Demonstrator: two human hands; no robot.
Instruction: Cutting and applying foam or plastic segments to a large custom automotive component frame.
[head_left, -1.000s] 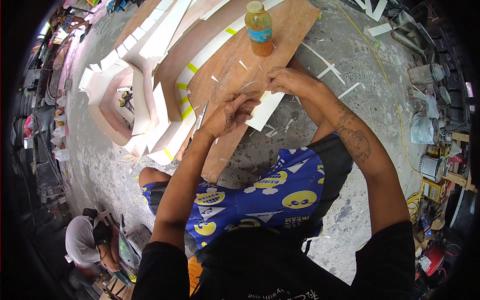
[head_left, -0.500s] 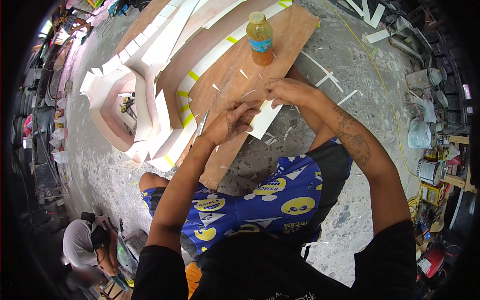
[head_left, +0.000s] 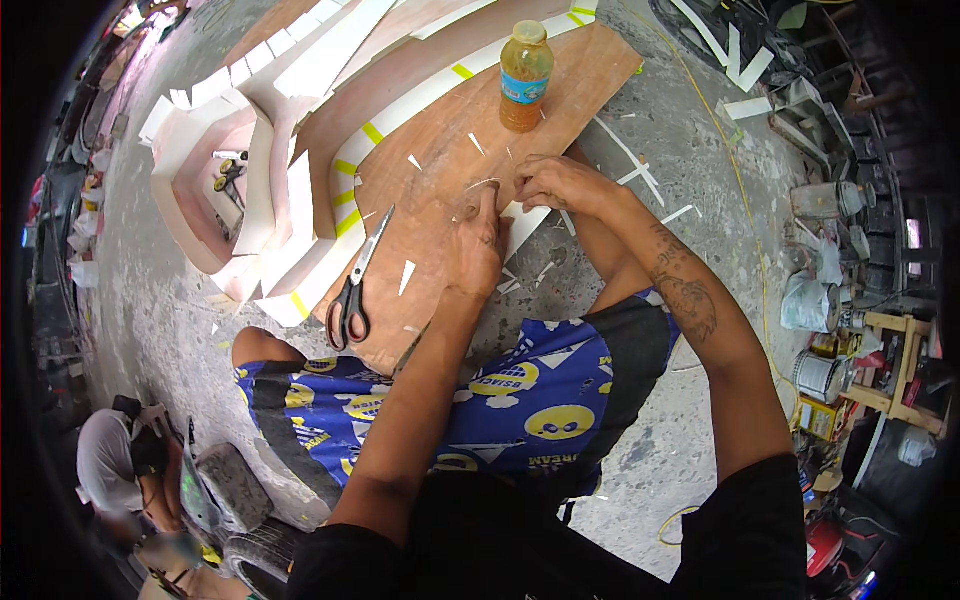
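My right hand (head_left: 562, 186) is closed, its fingers pinching the top of a white card piece (head_left: 526, 228) at the edge of a plywood board (head_left: 590, 75). Against the left side of this card rests my left hand (head_left: 478, 245), turned on its side with a finger stretched out; its other fingers are partly hidden. Scissors with black and red handles (head_left: 350, 312) lie on the board left of my left forearm. A plastic bottle of amber liquid (head_left: 524, 88) stands farther off on the board. Small white offcuts (head_left: 406, 278) are scattered around.
A curved pale form (head_left: 320, 170) with white edging and yellow tape marks covers the board's left side, with tools (head_left: 228, 185) inside its hollow. White strips (head_left: 628, 150) litter the concrete floor at right. Paint cans (head_left: 818, 375) line the right side. Another person (head_left: 125, 460) crouches at lower left.
My left hand has turned on its side and shifted along the card, uncovering the scissors. My right hand keeps its pinch at the card's top. The whole view has shifted slightly.
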